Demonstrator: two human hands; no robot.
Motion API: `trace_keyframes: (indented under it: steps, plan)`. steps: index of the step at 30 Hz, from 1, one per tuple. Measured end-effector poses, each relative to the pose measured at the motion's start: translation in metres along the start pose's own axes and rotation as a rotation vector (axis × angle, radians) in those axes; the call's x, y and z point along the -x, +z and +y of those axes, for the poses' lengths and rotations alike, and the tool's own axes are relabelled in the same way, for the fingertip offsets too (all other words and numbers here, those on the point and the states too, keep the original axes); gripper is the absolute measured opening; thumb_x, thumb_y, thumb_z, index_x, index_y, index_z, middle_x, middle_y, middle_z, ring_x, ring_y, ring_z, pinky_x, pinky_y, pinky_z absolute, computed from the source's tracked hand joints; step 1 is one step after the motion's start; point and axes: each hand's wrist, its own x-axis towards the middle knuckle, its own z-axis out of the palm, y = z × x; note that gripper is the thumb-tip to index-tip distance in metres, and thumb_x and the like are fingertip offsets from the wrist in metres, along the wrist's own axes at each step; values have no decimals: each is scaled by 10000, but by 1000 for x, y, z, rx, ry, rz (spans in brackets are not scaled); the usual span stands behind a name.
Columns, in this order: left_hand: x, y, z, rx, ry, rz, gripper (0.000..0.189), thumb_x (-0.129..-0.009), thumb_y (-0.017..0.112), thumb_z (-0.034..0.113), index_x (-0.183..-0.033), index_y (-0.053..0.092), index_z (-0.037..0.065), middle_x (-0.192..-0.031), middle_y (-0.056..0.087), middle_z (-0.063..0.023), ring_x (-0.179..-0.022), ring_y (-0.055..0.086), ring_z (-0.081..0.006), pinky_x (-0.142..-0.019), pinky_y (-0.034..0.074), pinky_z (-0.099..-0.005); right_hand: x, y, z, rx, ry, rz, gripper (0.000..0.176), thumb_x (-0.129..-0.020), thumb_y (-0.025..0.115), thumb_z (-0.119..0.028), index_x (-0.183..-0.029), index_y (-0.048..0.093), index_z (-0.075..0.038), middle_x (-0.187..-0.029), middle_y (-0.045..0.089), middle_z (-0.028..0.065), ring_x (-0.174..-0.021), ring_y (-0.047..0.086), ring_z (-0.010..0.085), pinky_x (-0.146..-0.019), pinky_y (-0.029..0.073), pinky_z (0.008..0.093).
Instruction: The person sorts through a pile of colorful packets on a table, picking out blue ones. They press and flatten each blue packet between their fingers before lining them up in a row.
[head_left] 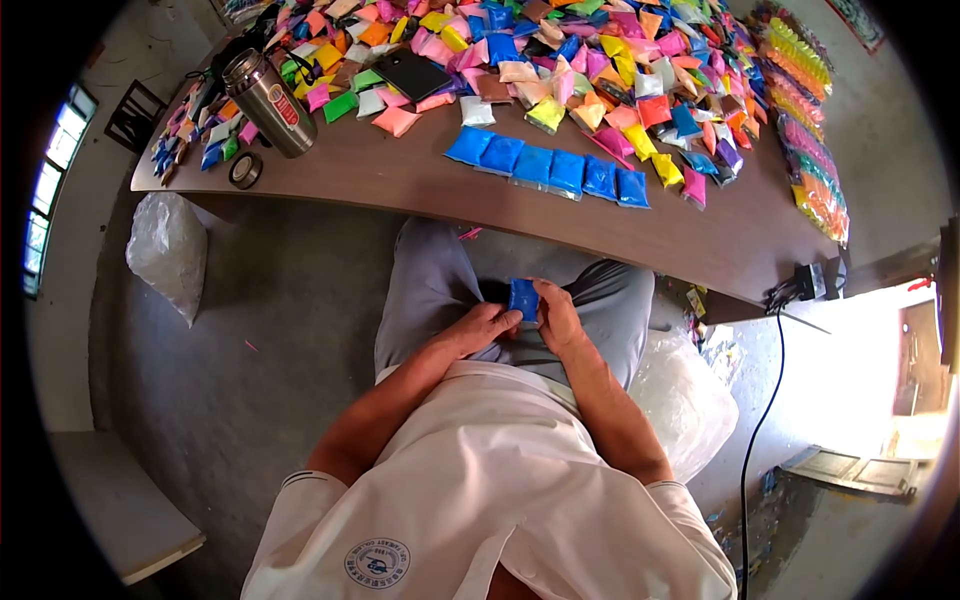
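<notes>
A small blue packet is held over my lap, between my two hands. My left hand grips its lower left side, with the thumb lying near the bottom edge. On the other side, my right hand pinches the packet's right edge near the top. The fingers behind the packet are partly hidden. In front of me on the brown table, a row of several blue packets lies side by side near the edge.
A large heap of colourful packets covers the table's back. A steel flask, its black cap and a black flat device are at left. Stacked packet strips lie at right. Plastic bags stand on the floor.
</notes>
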Motion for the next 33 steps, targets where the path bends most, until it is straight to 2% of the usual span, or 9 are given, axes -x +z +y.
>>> trace_keyframes:
  steps: [2,6,8,12,17,24,27,29,33]
  plan:
    - [1,1,2,-26,-12,-10,330,-904,509,309,-877,593,-8,-780,604,-46,-738,551,-116,-724,449,-257,-5,-15,5,228,-94,-49,180,-824,541,-171,-890,619,-23,-614,508,-27,-502,410,59,-465,312,189]
    - [1,1,3,-20,-21,-19,330,-904,509,307,-878,592,-11,-780,603,-47,-738,552,-116,-725,450,-256,-2,-12,2,200,-70,-50,185,-829,551,-186,-873,617,-19,-609,501,-26,-485,410,80,-447,318,207]
    - [1,1,1,51,-22,2,336,-904,509,308,-850,591,-12,-764,600,-48,-736,553,-120,-725,448,-257,-1,-6,1,66,-50,-50,160,-828,568,-166,-858,610,-15,-624,531,-12,-489,451,96,-461,361,219]
    - [0,1,-1,39,-2,-1,336,-904,507,309,-831,593,-7,-752,597,-43,-730,548,-122,-720,445,-260,7,0,-2,153,-4,-112,108,-823,576,-123,-821,607,-20,-659,570,6,-543,507,92,-512,402,214]
    - [-1,1,-1,-88,1,-55,332,-908,501,309,-839,600,0,-751,596,-37,-720,538,-122,-711,440,-264,5,-6,0,205,-78,-156,90,-813,573,-96,-768,606,-26,-677,587,18,-598,539,93,-559,424,212]
    - [1,1,2,-26,6,-7,333,-911,496,300,-831,601,-6,-755,605,-47,-735,545,-122,-717,440,-265,9,-2,-4,95,31,-146,106,-813,567,-107,-826,606,-9,-712,601,30,-620,554,124,-584,442,236]
    - [2,2,3,-52,-6,-9,350,-910,494,315,-835,604,-9,-754,609,-55,-737,551,-128,-723,441,-270,6,-11,4,236,21,-161,119,-816,574,-110,-867,600,-6,-759,612,36,-654,570,132,-612,461,255]
    - [3,2,2,-119,-29,-20,372,-909,488,335,-828,608,-7,-753,612,-60,-728,552,-137,-729,442,-276,7,-14,3,337,-30,-260,108,-829,563,-107,-876,594,-15,-788,615,42,-717,576,121,-660,453,243]
    - [2,2,2,-143,-14,-33,395,-910,477,355,-820,610,-6,-766,620,-65,-730,558,-143,-735,443,-283,8,-13,2,336,-29,-263,117,-822,595,-115,-867,598,-7,-787,617,30,-711,565,122,-659,466,268]
